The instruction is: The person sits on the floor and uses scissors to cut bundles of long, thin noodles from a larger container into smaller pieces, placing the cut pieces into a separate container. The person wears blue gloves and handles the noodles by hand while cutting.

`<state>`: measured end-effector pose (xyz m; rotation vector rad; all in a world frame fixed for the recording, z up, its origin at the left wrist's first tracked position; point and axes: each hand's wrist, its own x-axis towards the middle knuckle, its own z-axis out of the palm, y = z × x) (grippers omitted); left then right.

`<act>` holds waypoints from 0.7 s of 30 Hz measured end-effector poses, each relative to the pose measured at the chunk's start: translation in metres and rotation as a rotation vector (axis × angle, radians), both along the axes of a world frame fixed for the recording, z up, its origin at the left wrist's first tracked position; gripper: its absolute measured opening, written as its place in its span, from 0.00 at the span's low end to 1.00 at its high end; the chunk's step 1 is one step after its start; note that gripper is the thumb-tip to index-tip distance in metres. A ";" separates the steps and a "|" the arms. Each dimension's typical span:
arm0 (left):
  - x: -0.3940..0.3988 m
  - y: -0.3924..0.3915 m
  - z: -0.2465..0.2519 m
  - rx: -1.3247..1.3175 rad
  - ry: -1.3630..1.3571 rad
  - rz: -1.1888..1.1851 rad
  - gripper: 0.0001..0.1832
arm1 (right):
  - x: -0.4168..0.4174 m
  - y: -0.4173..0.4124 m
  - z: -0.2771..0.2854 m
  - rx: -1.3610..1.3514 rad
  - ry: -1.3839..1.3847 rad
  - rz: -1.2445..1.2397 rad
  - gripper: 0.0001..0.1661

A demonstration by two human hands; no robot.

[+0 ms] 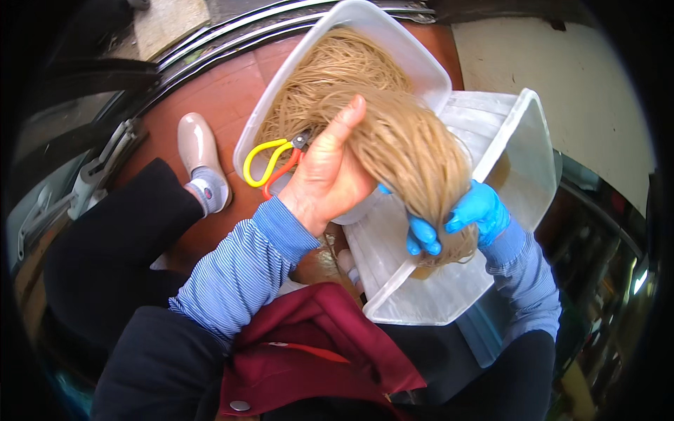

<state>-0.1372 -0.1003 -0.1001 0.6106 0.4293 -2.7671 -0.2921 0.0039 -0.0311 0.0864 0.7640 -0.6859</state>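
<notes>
A thick bundle of long, thin tan strands (416, 142), perhaps noodles, stretches between my two hands. My left hand (334, 171), bare and palm up, supports it with the thumb raised; strands hide most of the fingers. My right hand (476, 213), in a blue glove, grips the bundle near its lower right end, where loose ends hang over a translucent plastic bin (447, 308). Scissors (271, 160) with one yellow and one orange-red handle lie beside my left hand, blades hidden. Behind them, more tan strands (342, 58) fill a white plastic tub (429, 66).
Reddish floor tiles (226, 100) lie to the left, below a metal door track (226, 37). A beige boot (197, 139) stands there. A pale board or panel (553, 68) is at upper right. Dark red cloth (321, 342) covers my lap.
</notes>
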 end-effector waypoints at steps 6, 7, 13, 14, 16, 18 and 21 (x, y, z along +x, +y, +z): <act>0.072 -0.005 -0.049 -1.501 -0.839 -0.649 0.19 | 0.008 0.013 -0.002 -0.082 0.083 -0.274 0.47; 0.078 -0.008 -0.058 -1.921 -1.131 -0.679 0.17 | 0.007 0.010 -0.001 -0.127 0.104 -0.309 0.47; 0.090 0.003 -0.088 -2.329 -1.183 -1.027 0.10 | 0.010 0.012 -0.001 -0.153 0.207 -0.338 0.46; 0.092 0.005 -0.090 -2.322 -1.162 -1.098 0.11 | 0.011 0.011 -0.002 -0.154 0.215 -0.341 0.46; 0.092 0.002 -0.090 -2.327 -1.162 -1.110 0.12 | 0.012 0.011 0.000 -0.141 0.235 -0.344 0.45; 0.099 -0.007 -0.073 -2.244 -1.161 -1.196 0.13 | 0.013 0.007 -0.003 -0.153 0.251 -0.329 0.44; 0.119 -0.024 -0.019 -1.958 -1.007 -1.250 0.13 | 0.011 0.009 0.002 -0.149 0.289 -0.279 0.43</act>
